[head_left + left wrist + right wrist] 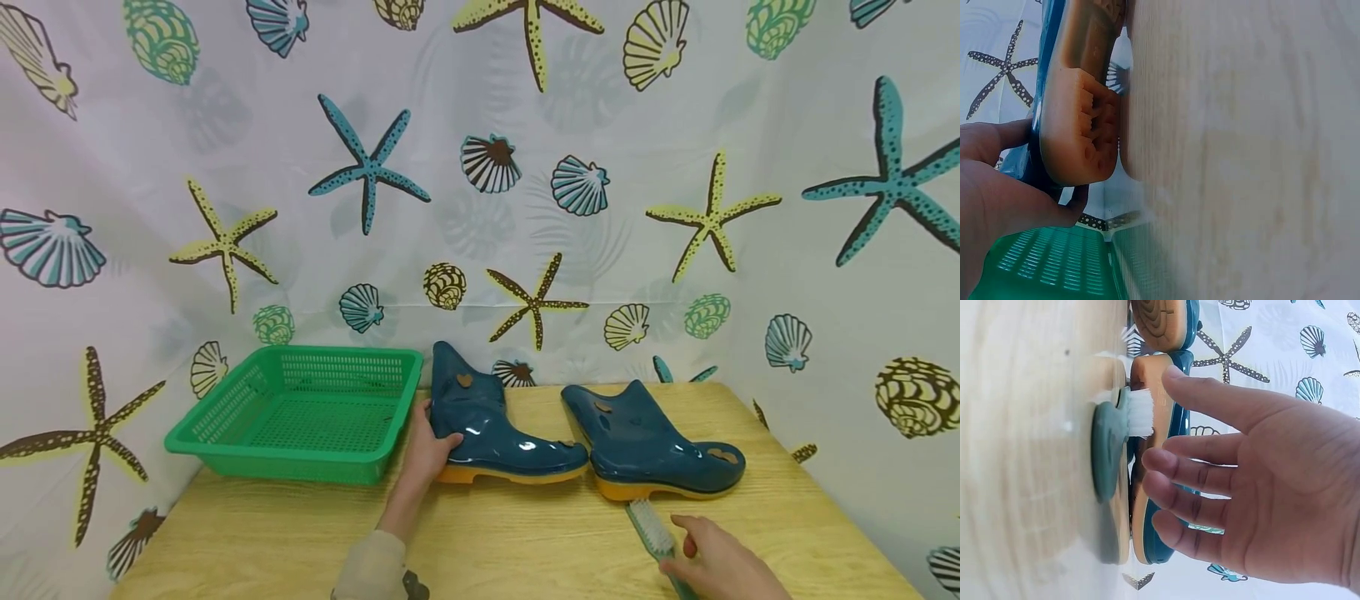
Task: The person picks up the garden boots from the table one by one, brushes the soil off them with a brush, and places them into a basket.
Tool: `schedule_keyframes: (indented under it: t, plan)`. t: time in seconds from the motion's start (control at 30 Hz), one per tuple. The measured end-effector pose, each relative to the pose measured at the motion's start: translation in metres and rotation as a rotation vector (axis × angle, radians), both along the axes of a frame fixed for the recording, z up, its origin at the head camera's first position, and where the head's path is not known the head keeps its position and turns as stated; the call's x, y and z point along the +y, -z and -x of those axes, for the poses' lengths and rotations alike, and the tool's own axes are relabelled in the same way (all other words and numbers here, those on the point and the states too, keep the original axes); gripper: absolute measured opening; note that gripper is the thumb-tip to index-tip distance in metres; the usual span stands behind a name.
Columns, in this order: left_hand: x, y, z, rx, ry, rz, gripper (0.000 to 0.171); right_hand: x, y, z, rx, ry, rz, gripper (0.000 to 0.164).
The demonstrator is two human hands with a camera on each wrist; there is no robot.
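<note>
My left hand [427, 446] grips the heel end of a dark blue rain boot [487, 433] with an orange sole. The left wrist view has the thumb and fingers on either side of the treaded heel [1079, 137]. A second blue rain boot [660, 450] lies to the right, leaning on its side. Just in front of it rests a green scrub brush [651, 529] with white bristles [1141, 412] facing up. Over the brush's handle end hovers my right hand [712, 562]. Its fingers are spread and loosely bent, apart from the brush in the right wrist view.
A green plastic basket [292, 462] stands on the left of the wooden table [525, 542], close to my left forearm. Behind and at both sides hangs a white curtain [480, 242] printed with shells and starfish.
</note>
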State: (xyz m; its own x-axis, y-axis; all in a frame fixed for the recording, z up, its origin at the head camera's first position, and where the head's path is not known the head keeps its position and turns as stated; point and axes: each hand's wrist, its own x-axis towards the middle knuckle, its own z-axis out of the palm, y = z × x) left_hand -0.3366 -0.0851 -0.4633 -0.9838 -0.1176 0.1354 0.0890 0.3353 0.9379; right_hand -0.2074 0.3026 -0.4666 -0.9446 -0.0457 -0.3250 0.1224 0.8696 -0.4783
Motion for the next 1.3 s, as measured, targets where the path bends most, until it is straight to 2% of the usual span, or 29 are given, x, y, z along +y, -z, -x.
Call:
schedule_keyframes:
  t: [0.1,0.23,0.33,0.43,0.6,0.67,0.73,0.93,1.03,1.13,1.3]
  plan:
    - [0.001,0.002,-0.001,0.015,-0.012,0.002,0.078,0.001,0.004,0.000,-0.010,0.004,-0.007,0.084]
    - [0.002,0.004,-0.002,0.036,-0.022,-0.006,0.078,-0.008,-0.009,-0.012,-0.007,-0.003,-0.041,0.079]
    - [0.003,0.005,-0.004,0.050,-0.017,-0.017,0.076,-0.007,-0.007,-0.014,-0.024,-0.001,-0.047,0.075]
    - [0.003,0.006,-0.005,0.061,-0.005,-0.011,0.075,0.003,0.011,-0.007,-0.060,0.006,-0.050,0.077]
    - [0.002,0.005,-0.008,0.060,0.011,0.009,0.075,0.034,0.059,0.017,-0.101,0.017,-0.022,0.086]
    - [0.001,0.005,-0.009,0.042,0.011,0.016,0.076,0.038,0.064,0.020,-0.112,0.028,-0.017,0.082]
    - [0.001,0.003,-0.010,0.032,0.011,0.035,0.078,0.034,0.057,0.018,-0.120,0.022,-0.025,0.075]
    - [-0.002,0.001,-0.012,0.041,0.015,0.075,0.080,0.003,0.006,-0.008,-0.120,0.034,-0.055,0.051]
    - [-0.003,0.002,-0.013,0.058,0.026,0.080,0.080,-0.004,-0.003,-0.012,-0.128,0.055,-0.047,0.046]
    - [-0.005,0.003,-0.014,0.072,0.036,0.067,0.081,0.004,0.013,-0.006,-0.131,0.058,-0.043,0.046]
    - [-0.005,0.002,-0.016,0.059,0.029,0.045,0.083,0.031,0.061,0.016,-0.139,0.072,-0.005,0.051]
